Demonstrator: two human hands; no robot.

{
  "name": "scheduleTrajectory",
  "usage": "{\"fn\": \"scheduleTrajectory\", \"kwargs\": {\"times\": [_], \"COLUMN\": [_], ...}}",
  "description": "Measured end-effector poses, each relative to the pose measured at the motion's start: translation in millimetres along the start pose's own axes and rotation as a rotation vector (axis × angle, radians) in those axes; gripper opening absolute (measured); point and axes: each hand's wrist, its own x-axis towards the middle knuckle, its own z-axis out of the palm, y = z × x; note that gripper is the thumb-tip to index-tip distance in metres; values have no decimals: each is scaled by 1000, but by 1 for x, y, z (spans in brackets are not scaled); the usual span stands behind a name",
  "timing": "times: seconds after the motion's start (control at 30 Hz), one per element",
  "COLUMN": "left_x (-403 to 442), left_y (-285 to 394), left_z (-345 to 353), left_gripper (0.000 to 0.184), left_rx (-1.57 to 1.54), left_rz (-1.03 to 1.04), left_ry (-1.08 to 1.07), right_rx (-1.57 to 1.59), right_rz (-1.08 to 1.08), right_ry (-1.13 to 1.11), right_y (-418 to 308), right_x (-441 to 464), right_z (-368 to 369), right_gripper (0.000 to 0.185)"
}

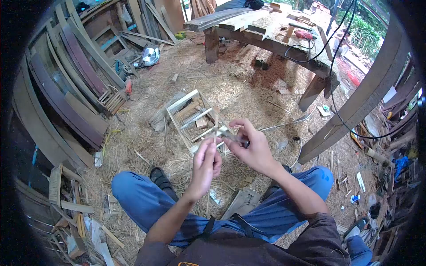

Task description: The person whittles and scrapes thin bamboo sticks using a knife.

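My left hand (207, 162) is closed, fingers pinching a thin wooden stick (215, 134) that points upward. Close on its right, my right hand (254, 148) grips a small dark-handled tool (243, 142). A short blade seems to run from the tool toward the stick, and the two meet or overlap near my left fingertips; blur hides its exact kind. Behind and below both hands, a small wooden frame with crossbars (181, 127) rests on the ground, its near right corner partly covered by my fingers. Loose wood offcuts show between its bars.
Wood shavings cover the floor (146, 115). A workbench (270, 42) bears boards and a red power tool (305, 34). A circular saw (150, 56) lies at the back left, near leaning planks (66, 106). A slanted post (355, 97) and black cable (333, 88) stand right.
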Motion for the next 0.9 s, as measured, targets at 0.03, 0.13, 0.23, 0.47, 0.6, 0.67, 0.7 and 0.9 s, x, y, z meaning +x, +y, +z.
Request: {"fn": "scheduleTrajectory", "kwargs": {"times": [0.03,0.13,0.23,0.47,0.6,0.67,0.7,0.9], "left_x": [0,0,1,-1,-6,-8,-8,-9], "left_y": [-4,-10,-10,-17,-18,-20,-19,-25], "left_z": [0,-3,-1,-9,-14,-16,-14,-14], "left_gripper": [29,26,22,14,12,12,13,19], "left_rx": [-32,-11,-102,-199,-316,-305,-262,-162], "left_rz": [-13,-34,-70,-127,-171,-185,-174,-131], "left_ry": [-5,-45,-27,-185,-243,-259,-228,-163], "right_rx": [-50,-112,-168,-252,-295,-314,-324,-401], "right_rz": [-9,-137,-304,-409,-481,-546,-578,-611], "right_ry": [4,21,-10,-98,-113,-81,-61,-22], "right_y": [-10,-14,-8,-5,1,4,5,8], "right_x": [0,-4,-5,-6,-5,-3,-1,4], "right_z": [-5,-4,-1,-6,-9,-7,-7,-11], "right_gripper": [46,44,38,33,36,36,36,36]}}
